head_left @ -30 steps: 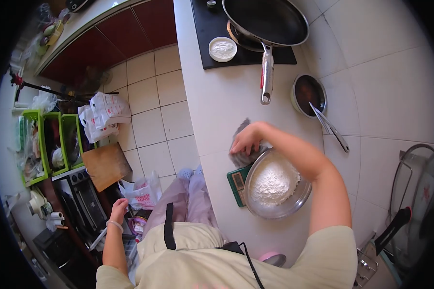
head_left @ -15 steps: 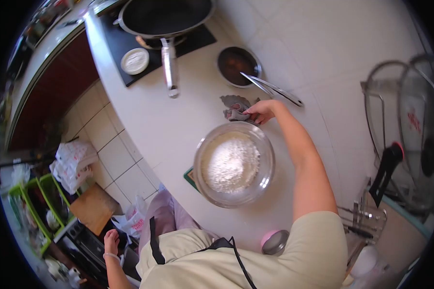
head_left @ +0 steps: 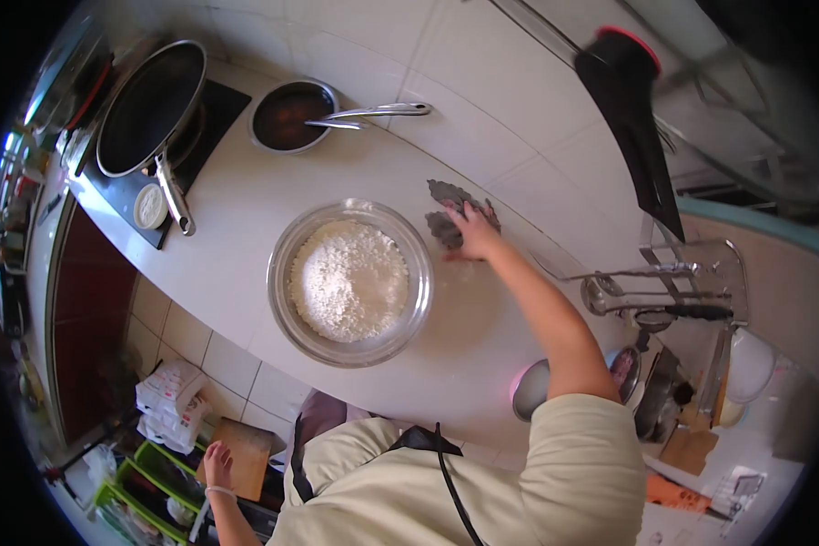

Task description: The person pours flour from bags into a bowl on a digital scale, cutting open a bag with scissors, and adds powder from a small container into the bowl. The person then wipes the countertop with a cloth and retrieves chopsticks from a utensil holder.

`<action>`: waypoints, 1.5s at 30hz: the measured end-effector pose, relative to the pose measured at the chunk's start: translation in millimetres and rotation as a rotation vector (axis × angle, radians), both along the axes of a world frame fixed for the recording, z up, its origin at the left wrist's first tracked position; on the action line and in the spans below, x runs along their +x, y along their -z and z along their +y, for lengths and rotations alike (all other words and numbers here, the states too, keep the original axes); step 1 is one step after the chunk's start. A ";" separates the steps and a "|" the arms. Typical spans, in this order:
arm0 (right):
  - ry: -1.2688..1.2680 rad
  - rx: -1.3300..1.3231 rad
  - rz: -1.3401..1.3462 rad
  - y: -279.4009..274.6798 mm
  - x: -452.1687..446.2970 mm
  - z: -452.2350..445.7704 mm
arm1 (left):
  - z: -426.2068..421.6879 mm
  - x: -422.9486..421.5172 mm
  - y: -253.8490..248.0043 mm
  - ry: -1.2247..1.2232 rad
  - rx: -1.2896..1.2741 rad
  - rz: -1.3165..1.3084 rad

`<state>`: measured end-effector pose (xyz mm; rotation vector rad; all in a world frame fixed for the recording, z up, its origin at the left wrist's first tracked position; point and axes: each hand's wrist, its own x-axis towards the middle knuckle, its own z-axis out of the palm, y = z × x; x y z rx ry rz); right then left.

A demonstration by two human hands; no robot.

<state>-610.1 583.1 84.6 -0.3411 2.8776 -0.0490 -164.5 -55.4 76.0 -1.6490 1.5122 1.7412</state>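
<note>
My right hand (head_left: pixel 472 233) reaches across the counter and presses on a crumpled grey cloth (head_left: pixel 445 231), with its fingers over the fabric. Left of that hand stands a clear glass bowl (head_left: pixel 416 314) holding a heap of white flour (head_left: pixel 348 280). My left hand (head_left: pixel 217 466) hangs below the counter edge at lower left, its fingers loosely apart and nothing in it. Behind the bowl is a pot (head_left: pixel 287 116) of dark liquid with a metal utensil (head_left: pixel 382 111) leaning in it.
A frying pan (head_left: pixel 150 109) sits on the black stove, beside a small dish of white powder (head_left: pixel 150 207). At right are a wire rack (head_left: pixel 742 273) with ladles and a black-handled utensil (head_left: pixel 623 118). A pinkish bowl (head_left: pixel 530 391) stands by my right arm. Green crates (head_left: pixel 146 491) are on the floor side.
My right hand has moved the grey cloth rightward along the counter, away from the pot and bowl. The head view has turned toward the right. My left hand remains low and empty.
</note>
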 end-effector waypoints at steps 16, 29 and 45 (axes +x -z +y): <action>0.173 -0.959 -0.256 44.1 160.3 -24.1 | -9.6 -29.0 -12.5 0.119 -0.010 -0.072; -0.182 -0.191 0.102 39.3 223.4 -69.4 | -24.5 -66.9 -8.8 0.399 0.021 -0.096; 0.832 -0.211 0.514 80.5 320.6 -37.6 | -35.7 -37.6 31.3 0.473 0.147 -0.041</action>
